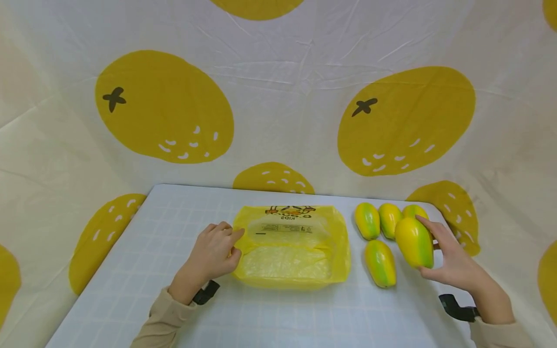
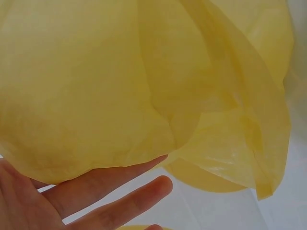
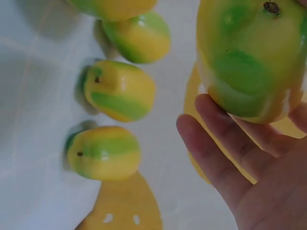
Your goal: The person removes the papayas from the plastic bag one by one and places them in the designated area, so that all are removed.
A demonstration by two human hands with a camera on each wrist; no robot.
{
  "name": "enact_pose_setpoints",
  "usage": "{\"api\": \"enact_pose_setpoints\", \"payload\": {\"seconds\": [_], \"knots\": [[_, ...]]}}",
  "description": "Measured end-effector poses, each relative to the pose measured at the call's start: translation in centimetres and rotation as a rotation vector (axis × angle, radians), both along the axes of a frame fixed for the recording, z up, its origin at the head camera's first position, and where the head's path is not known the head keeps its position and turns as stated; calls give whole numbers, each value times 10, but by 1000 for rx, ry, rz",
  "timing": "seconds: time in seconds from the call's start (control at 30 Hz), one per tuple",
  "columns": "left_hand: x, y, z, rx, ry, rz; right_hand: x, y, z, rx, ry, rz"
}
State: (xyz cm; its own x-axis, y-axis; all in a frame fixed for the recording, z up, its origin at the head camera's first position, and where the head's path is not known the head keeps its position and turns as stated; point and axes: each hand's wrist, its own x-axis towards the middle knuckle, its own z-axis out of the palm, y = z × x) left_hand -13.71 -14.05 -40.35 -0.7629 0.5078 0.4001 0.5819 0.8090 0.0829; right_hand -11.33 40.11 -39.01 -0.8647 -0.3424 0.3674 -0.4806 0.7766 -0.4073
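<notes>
Five yellow-green mangoes (image 1: 380, 262), one yellow plastic bag (image 1: 292, 246), two hands (image 1: 213, 255), one white table (image 1: 174, 227)

White gridded table (image 1: 270, 314) with yellow plastic bag (image 1: 300, 261), four mangoes (image 1: 380, 262).

The head view looks forward and down from above the near edge of the table (image 1: 174, 309), taking in both hands and the cloth backdrop. The left wrist view sits very close, facing the yellow bag (image 2: 144, 86), which fills most of its frame and also lies at the head view's centre. The right wrist view, equally close, faces the held fruit (image 3: 249, 57) at upper right and the fruits on the table at left, shared with the head view's right side.
</notes>
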Motion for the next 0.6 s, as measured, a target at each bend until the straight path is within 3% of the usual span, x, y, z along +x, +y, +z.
{"api": "enact_pose_setpoints", "payload": {"seconds": [0.27,0.6], "knots": [[0,-1,0,-6,-6,6,2,14,-24,78,-18,-35],[1,-2,1,-6,-10,8,2,16,-45,101,-178,-117]]}}
